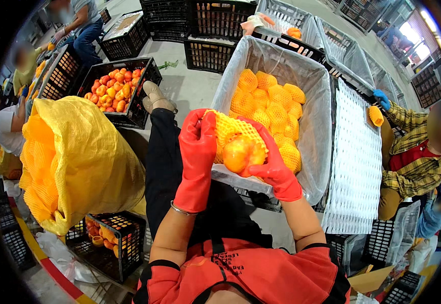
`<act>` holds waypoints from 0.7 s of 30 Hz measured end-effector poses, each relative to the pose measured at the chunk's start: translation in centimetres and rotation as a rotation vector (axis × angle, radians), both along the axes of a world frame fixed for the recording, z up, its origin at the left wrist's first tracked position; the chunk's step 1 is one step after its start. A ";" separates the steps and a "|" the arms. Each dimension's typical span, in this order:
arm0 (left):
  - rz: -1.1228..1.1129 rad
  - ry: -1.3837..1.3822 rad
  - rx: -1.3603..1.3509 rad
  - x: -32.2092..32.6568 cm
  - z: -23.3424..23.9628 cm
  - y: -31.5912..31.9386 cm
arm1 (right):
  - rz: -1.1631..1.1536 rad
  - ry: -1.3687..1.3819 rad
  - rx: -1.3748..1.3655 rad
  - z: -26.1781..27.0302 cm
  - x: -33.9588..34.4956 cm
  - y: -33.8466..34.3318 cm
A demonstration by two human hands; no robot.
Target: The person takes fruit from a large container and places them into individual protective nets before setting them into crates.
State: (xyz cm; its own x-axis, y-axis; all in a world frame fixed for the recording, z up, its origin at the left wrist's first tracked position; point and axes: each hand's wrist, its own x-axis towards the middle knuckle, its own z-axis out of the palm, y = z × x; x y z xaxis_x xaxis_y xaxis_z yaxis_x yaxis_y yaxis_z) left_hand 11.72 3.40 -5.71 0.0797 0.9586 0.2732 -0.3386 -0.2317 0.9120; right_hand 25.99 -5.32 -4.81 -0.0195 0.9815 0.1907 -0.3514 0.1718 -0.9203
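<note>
Both my hands wear red rubber gloves and meet over the near end of a lined crate. Pinched in my left hand point(199, 140) is the upper left end of a yellow foam net sleeve point(235, 127). My right hand point(271, 155) grips a yellow-red fruit point(239, 152), perhaps a persimmon or a peach, and the sleeve's right side. The fruit sits partly inside the sleeve, its lower part bare. Below them, the crate's clear plastic liner point(315, 114) surrounds several fruits in yellow foam nets point(277, 110).
A yellow woven sack point(91, 152) stuffed with foam sleeves stands at left. Unwrapped fruit fills a black crate point(148, 91) beyond it. White foam netting point(357, 163) covers a surface at right, beside a person in a plaid shirt point(414, 163). Stacked black crates point(216, 22) stand ahead.
</note>
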 end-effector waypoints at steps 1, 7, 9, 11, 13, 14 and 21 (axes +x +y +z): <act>0.016 0.016 0.031 0.1 0.3 -0.1 | -0.009 0.011 0.009 -0.2 0.0 0.0; 0.189 0.468 0.464 -1.0 2.4 -1.5 | -0.154 0.046 -0.024 -0.1 0.0 0.1; 0.164 0.548 0.669 -1.3 2.3 -2.6 | -0.220 0.163 -0.119 -0.2 0.0 0.1; 0.158 0.590 0.826 -1.2 2.3 -3.8 | -0.291 0.139 -0.058 -0.5 -0.2 0.2; 0.083 0.574 0.831 -1.0 0.9 -4.5 | -0.321 0.136 -0.027 -1.9 0.0 0.2; 0.045 0.566 0.832 -0.8 0.3 -4.7 | -0.315 0.163 0.003 -2.5 0.3 0.1; -0.132 0.448 0.661 1.0 -0.6 -4.0 | -0.458 0.071 0.022 -1.7 -0.1 0.6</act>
